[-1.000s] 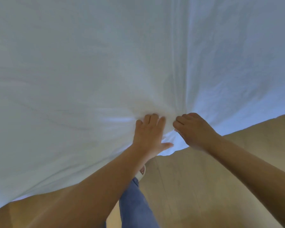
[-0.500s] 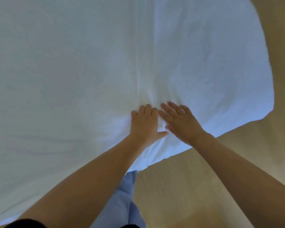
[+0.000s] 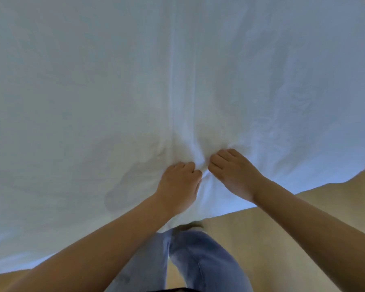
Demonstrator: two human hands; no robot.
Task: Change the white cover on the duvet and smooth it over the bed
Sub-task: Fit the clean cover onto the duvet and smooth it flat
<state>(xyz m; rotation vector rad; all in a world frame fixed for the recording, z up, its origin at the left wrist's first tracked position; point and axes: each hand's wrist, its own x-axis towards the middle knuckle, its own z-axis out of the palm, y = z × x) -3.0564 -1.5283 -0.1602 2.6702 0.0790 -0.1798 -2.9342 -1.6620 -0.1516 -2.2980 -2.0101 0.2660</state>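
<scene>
Cover: we see the white cover (image 3: pixel 82 98) spread flat and filling nearly the whole view. Its near edge runs from the lower left up toward the right, and its near right corner is rounded.
Fold: a long straight fold (image 3: pixel 173 81) runs down the cover from the far edge to the spot where our hands meet.
Left hand: our left hand (image 3: pixel 178 186) lies knuckles up on the cover just inside its near edge. Its fingers are curled down into the cloth and grip a pinch of it.
Bunch: between the two hands a small ridge of gathered cloth (image 3: pixel 203 163) stands up, with wrinkles fanning away from it toward the far edge.
Right hand: our right hand (image 3: pixel 233 171) sits just beside the left, almost touching it and a little farther from the near edge. Its fingers are also bent under and clamped on the cover.
Arms: both forearms are bare and reach in from the bottom corners of the view.
Jeans: our blue jeans (image 3: pixel 198 262) show below the cover's near edge, between the arms.
Floor: a pale wooden floor (image 3: pixel 282 234) shows past the near edge and beyond the right corner of the cover.
</scene>
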